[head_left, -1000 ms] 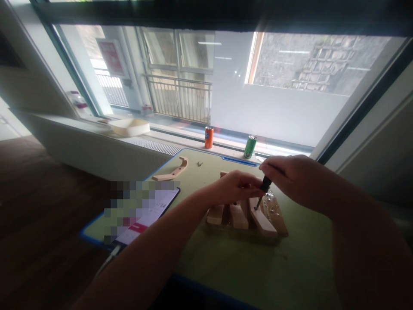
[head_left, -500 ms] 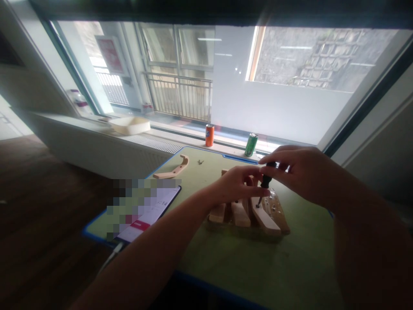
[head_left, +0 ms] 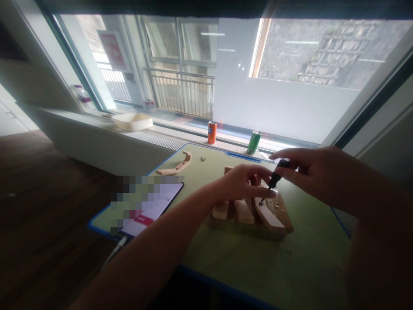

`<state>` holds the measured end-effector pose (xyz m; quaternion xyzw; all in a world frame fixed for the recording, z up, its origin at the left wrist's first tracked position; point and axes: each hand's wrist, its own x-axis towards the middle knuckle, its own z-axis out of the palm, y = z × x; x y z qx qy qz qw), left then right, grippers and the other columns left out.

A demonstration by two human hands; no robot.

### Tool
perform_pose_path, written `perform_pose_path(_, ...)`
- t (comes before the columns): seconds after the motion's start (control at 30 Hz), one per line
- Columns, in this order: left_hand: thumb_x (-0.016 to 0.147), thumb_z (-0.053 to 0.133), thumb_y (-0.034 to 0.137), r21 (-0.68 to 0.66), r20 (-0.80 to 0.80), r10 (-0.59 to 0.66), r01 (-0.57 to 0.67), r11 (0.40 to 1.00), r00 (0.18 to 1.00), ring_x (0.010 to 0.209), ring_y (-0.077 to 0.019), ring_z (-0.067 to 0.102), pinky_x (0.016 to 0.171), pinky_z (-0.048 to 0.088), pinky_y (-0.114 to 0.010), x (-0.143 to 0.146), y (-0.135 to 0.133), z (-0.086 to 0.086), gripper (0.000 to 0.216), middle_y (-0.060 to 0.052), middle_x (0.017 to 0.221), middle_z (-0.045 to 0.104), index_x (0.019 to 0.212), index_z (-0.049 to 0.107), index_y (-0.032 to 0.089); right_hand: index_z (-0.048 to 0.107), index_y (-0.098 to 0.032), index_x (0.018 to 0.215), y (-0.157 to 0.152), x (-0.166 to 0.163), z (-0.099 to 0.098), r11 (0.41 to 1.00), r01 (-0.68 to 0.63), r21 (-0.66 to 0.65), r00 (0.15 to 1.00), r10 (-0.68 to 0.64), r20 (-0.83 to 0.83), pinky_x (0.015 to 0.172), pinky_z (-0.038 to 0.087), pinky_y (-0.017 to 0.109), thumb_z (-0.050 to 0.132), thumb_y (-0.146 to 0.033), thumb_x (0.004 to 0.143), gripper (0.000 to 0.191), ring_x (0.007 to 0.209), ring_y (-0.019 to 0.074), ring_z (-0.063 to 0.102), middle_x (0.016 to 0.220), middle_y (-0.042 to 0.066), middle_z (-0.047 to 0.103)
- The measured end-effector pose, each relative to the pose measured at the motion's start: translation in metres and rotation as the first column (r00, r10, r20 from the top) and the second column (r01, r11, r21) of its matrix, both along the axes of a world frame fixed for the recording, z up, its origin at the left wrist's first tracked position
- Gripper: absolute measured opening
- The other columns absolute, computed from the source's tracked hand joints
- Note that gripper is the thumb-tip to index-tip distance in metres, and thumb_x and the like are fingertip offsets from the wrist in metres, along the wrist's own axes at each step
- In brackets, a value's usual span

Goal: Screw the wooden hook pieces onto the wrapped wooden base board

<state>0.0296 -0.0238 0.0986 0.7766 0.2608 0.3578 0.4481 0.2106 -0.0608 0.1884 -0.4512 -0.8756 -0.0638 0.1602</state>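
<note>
My right hand [head_left: 309, 172] grips the black handle of a screwdriver [head_left: 276, 173], tilted with its top to the right. Its thin shaft runs down to a dark screw or hole [head_left: 260, 203] in a pale wooden hook [head_left: 271, 218]. My left hand [head_left: 247, 183] reaches over the wooden pieces, thumb and forefinger apart on either side of the shaft; its other fingers are partly hidden. Two more wooden hooks lie alongside under that hand, one of them nearer the middle [head_left: 244, 212]. Beneath them is a brown wooden board [head_left: 284, 211] with shiny clear film and small metal bits on it.
On the green table mat [head_left: 226, 254] lie a loose curved wooden hook [head_left: 176, 165], a few small screws [head_left: 202, 159] and a phone [head_left: 158, 204] with a white cable. An orange can [head_left: 211, 132], a green can [head_left: 254, 142] and a cream tray [head_left: 134, 122] stand along the windowsill.
The screwdriver has gone from nearly upright to leaning right, its handle moving right with my right hand. My left thumb and forefinger have come away from the handle's lower end. The view has shifted slightly.
</note>
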Motion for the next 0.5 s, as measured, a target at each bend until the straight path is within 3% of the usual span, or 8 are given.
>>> perform_pose_path(0.07,0.064,0.072,0.027,0.006,0.025,0.020,-0.020,1.000,0.999,0.063,-0.0058,0.051,0.056,0.040,-0.020,0.001,-0.001,0.001,0.041,-0.002,0.086,0.061,0.102,0.059,0.015,0.070,-0.023,0.084,0.004,-0.001,-0.002,0.998,0.060,0.027,0.997,-0.061,0.043,0.047,0.033,0.026,0.047,-0.049,0.081,0.034,0.049,0.0125,0.051,0.063,0.002,0.064)
perform_pose_path(0.17,0.065,0.071,0.027,0.014,-0.001,0.019,-0.019,1.000,1.000,0.063,-0.0060,0.051,0.057,0.041,-0.020,0.002,0.000,-0.001,0.032,-0.002,0.081,0.062,0.093,0.062,0.013,0.067,-0.020,0.061,0.007,-0.005,-0.005,0.975,0.183,0.125,0.972,-0.199,0.128,0.045,0.027,0.027,0.044,-0.061,0.078,0.050,0.044,0.0124,0.046,0.049,0.003,0.055)
perform_pose_path(0.27,0.068,0.069,0.027,0.022,-0.035,-0.028,0.029,0.999,0.999,0.064,-0.0066,0.052,0.059,0.041,-0.021,0.002,0.004,-0.006,0.025,0.000,0.076,0.061,0.088,0.064,0.013,0.065,-0.019,0.058,0.006,-0.011,-0.008,0.949,0.249,0.192,0.953,-0.276,0.128,0.045,0.026,0.027,0.038,-0.065,0.078,0.057,0.044,0.0125,0.045,0.047,0.004,0.053)
perform_pose_path(0.37,0.073,0.064,0.026,0.028,-0.030,-0.051,0.052,0.998,0.998,0.066,-0.0079,0.053,0.062,0.043,-0.022,0.001,0.007,-0.010,0.020,0.000,0.073,0.061,0.088,0.065,0.012,0.067,-0.019,0.069,0.002,-0.015,-0.009,0.974,0.185,0.132,0.974,-0.200,0.107,0.046,0.029,0.027,0.040,-0.061,0.080,0.052,0.047,0.0135,0.048,0.055,0.005,0.059)
perform_pose_path(0.5,0.077,0.059,0.025,0.043,-0.043,-0.072,0.074,0.996,0.996,0.074,-0.0109,0.056,0.068,0.044,-0.024,0.001,0.006,-0.008,0.019,-0.002,0.079,0.063,0.089,0.065,0.012,0.068,-0.023,0.093,-0.003,-0.011,-0.006,0.997,0.011,0.083,1.000,-0.013,0.026,0.053,0.036,0.027,0.046,-0.041,0.083,0.030,0.062,0.0165,0.057,0.078,0.005,0.067)
